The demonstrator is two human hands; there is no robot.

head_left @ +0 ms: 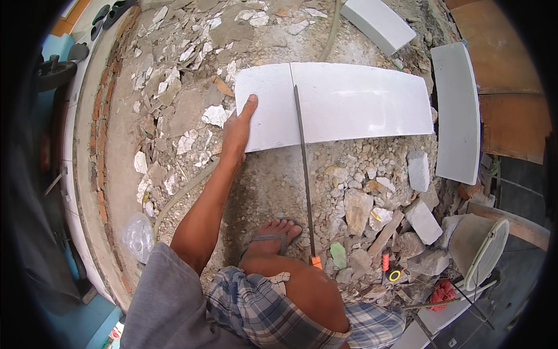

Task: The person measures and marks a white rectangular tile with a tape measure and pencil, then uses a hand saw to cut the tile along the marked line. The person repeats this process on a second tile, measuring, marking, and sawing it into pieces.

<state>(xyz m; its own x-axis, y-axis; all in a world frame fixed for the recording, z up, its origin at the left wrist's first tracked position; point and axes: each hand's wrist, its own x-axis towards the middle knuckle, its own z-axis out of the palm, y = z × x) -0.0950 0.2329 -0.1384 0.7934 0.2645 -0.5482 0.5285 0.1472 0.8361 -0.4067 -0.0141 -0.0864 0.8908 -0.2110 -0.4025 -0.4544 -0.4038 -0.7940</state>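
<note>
A long white aerated concrete block [366, 104] lies across the ground in front of me. My left hand [237, 129] grips its left end, thumb on the top face and fingers out of sight around the end. A hand saw [305, 168] with a dark narrow blade reaches from my knee up onto the block. Its tip lies over the top face, just below a thin straight cut line running to the far edge. Part of its orange handle shows beside my knee; the rest is hidden. My right hand is not in view.
More white blocks [381, 23] lie at the far right and along the right side [456, 110]. Broken rubble [357, 209] covers the ground by my foot. A tipped bucket [476, 250], a tape measure [396, 275] and a hose [174, 200] lie around.
</note>
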